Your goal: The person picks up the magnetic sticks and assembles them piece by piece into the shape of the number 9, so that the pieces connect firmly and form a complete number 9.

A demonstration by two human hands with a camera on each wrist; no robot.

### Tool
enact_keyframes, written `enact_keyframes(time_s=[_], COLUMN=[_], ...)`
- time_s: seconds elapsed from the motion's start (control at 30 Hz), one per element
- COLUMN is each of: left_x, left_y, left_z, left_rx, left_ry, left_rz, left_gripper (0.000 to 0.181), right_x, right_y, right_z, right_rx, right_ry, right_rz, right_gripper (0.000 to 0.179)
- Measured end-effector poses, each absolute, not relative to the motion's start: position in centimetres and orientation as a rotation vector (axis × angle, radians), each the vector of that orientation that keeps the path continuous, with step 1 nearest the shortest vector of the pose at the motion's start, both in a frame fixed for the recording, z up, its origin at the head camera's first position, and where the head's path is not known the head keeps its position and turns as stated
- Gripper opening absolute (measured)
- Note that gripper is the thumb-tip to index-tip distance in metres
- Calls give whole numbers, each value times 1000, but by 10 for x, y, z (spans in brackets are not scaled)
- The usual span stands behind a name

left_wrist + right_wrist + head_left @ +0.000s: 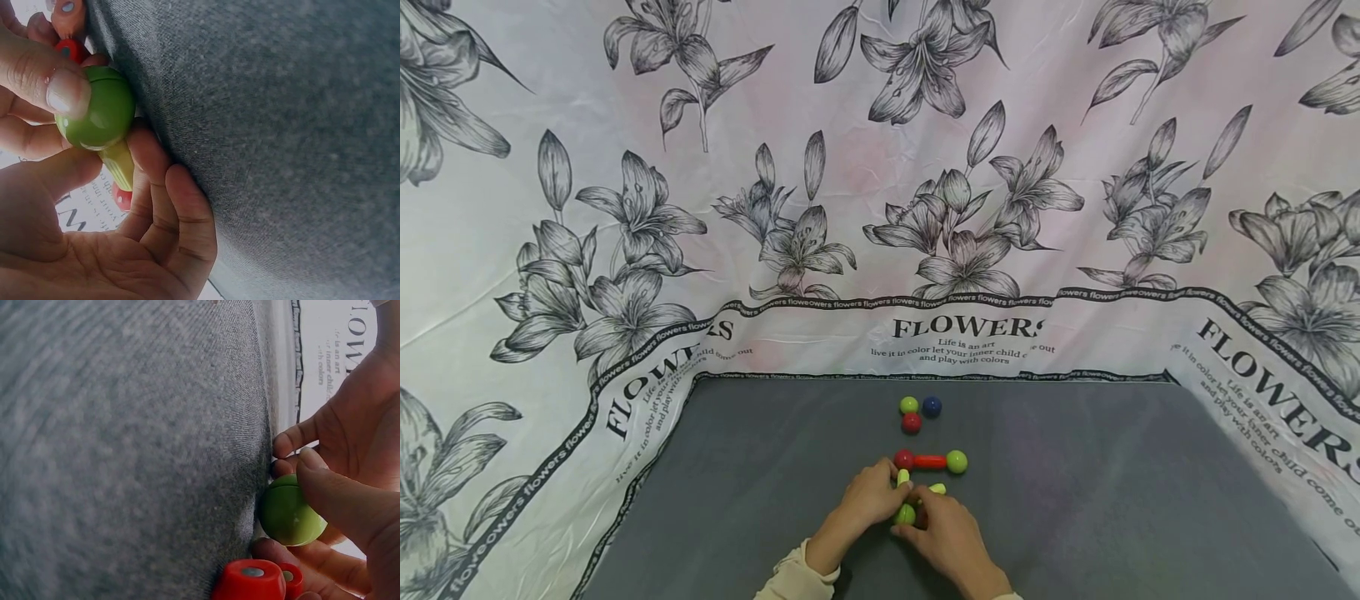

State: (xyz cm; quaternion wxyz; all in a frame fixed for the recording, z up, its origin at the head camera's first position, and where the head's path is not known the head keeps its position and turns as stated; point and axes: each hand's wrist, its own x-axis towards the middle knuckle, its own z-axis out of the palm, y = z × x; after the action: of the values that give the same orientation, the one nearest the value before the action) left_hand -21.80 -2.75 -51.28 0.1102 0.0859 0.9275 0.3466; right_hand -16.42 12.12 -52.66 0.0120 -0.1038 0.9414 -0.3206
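My left hand (872,493) pinches a yellow-green rod (119,165) between thumb and fingers, low over the grey table. One end of that rod meets a shiny green ball (100,112) with a seam around it. My right hand (953,535) grips the green ball, its thumb lying over the ball and its fingers behind. Beside the ball, near my right fingers, is a red piece (250,581) with a silvery disc in its end. Another yellow-green rod (937,488) shows at my right fingertips in the head view.
Just beyond my hands, a red ball (904,459), a red rod (930,462) and a green ball (957,462) form a row. Farther back lie loose green (909,406), blue (932,407) and red (912,423) balls. A flower-printed cloth (820,342) borders the grey table (1097,483).
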Motion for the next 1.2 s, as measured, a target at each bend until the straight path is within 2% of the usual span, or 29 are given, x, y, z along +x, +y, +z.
enact_keyframes(time_s=[0.5, 0.83, 1.07, 1.2], left_x=[-220, -220, -220, -221], left_y=[-28, -35, -42, -47], left_z=[-515, -518, -516, -517], left_rx=[256, 235, 192, 175], left_ry=[2736, 2779, 2811, 2801], left_rz=[1034, 1030, 1038, 1040], left_gripper=[28, 28, 31, 32], right_x=[-165, -165, -168, -168], right_y=[131, 147, 158, 166], right_z=[-522, -519, -509, -508], right_rx=[-349, -301, -240, -207], right_ry=[2896, 2705, 2874, 2924], right_rz=[-1073, -1296, -1168, -1086], right_gripper=[35, 38, 26, 27])
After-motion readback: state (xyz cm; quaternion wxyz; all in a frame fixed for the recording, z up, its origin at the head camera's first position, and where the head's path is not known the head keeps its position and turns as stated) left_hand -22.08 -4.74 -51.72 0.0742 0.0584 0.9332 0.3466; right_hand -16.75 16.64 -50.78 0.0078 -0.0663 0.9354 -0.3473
